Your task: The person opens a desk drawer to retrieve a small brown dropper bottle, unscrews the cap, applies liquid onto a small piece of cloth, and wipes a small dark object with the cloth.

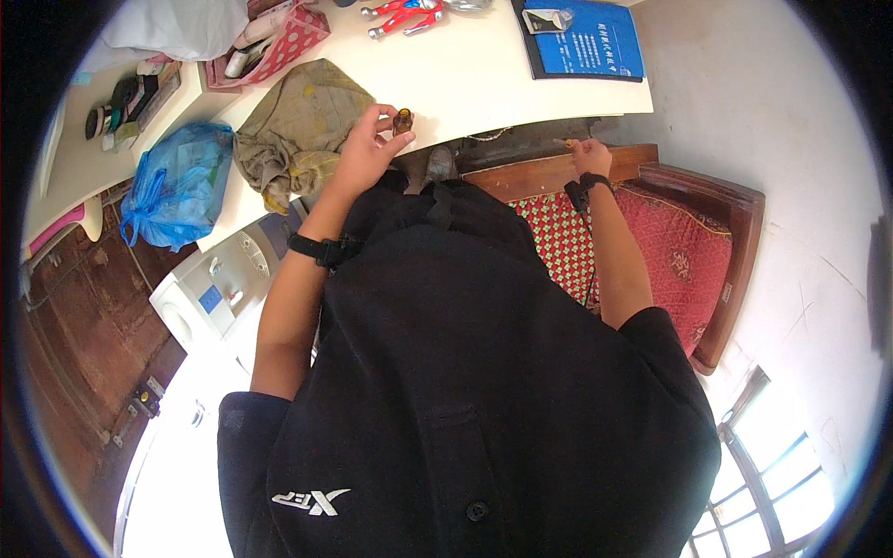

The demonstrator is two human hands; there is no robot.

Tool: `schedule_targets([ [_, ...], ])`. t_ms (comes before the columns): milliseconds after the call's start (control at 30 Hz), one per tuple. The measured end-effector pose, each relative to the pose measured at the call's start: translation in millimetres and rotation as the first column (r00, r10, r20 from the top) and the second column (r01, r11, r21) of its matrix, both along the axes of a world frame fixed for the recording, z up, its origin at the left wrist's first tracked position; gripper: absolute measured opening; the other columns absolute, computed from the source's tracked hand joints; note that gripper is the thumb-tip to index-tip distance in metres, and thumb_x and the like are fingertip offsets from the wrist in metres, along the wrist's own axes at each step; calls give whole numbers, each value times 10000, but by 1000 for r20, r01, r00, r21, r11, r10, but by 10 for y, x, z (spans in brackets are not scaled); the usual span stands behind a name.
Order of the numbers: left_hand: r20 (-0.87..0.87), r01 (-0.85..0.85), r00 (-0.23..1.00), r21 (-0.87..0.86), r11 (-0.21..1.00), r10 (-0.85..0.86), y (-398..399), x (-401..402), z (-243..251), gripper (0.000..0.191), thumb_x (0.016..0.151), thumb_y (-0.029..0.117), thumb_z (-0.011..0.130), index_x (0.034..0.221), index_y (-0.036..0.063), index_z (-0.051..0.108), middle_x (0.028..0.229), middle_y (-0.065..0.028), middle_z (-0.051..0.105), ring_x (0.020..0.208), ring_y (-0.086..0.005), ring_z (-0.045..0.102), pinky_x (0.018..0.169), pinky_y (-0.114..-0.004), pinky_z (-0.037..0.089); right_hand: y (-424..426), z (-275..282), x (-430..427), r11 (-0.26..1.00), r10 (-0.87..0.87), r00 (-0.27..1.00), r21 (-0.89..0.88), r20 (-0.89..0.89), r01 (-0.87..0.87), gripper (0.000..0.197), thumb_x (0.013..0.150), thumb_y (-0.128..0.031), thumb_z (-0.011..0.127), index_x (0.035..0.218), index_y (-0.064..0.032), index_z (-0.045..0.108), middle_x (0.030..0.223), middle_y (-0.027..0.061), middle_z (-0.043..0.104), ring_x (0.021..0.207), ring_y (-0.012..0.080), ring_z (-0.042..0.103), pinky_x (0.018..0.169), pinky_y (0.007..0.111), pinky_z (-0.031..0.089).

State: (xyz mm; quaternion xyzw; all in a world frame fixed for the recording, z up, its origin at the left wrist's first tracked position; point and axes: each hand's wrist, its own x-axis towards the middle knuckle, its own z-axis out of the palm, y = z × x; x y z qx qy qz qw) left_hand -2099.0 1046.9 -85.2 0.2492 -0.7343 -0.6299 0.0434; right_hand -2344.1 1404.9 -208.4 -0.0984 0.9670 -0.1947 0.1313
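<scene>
At the front edge of the white table point(474, 91), my left hand point(370, 150) has its thumb and fingers around a small brown glass bottle point(402, 124). The bottle stands upright with its mouth uncovered. Out to the right, above the wooden bench, my right hand point(593, 159) pinches a small orange-yellow piece point(569, 144). A thin pale tip points left from that piece, too small to identify. Just left of the bottle, a crumpled brown-grey cloth point(300, 118) lies on the table and hangs over its edge.
A knotted blue plastic bag point(181, 185) and a pink polka-dot basket point(296, 42) are on the left. Farther back lie a red-and-silver toy figure point(404, 14) and a blue folder point(593, 42). A wooden bench point(743, 223) with red cushions stands at right, a water dispenser point(209, 293) at left.
</scene>
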Motion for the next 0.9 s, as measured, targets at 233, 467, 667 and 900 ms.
schedule_targets([
  [233,-11,-3,1000,-1,1000,3,36,-16,-25,427,783,211,718,1088,38,475,1026,-120,649,588,-63,453,578,-220,422,115,-23,78,995,-79,991,56,-109,85,328,801,-337,656,749,-13,655,671,130,655,616,245,651,603,356,510],
  [467,-15,30,999,31,999,-29,92,-35,-13,415,793,203,708,1089,40,467,1044,-117,644,610,-66,453,593,-222,420,190,38,167,863,-322,929,-346,182,367,316,810,-333,649,752,-23,673,682,123,660,636,248,654,618,361,505],
  [667,0,59,998,-4,998,-59,133,-59,17,401,801,200,698,1081,38,463,1044,-122,643,619,-74,454,602,-232,423,292,117,197,969,-235,971,-86,-49,230,299,800,-320,665,755,-24,673,680,125,661,633,244,655,604,349,504],
  [900,-3,68,998,-13,998,-68,147,-59,16,404,793,203,700,1077,40,462,1012,-119,653,604,-80,452,594,-234,422,315,76,150,990,-134,975,-55,-175,126,303,791,-343,658,771,-41,671,706,134,660,661,298,649,630,386,508],
])
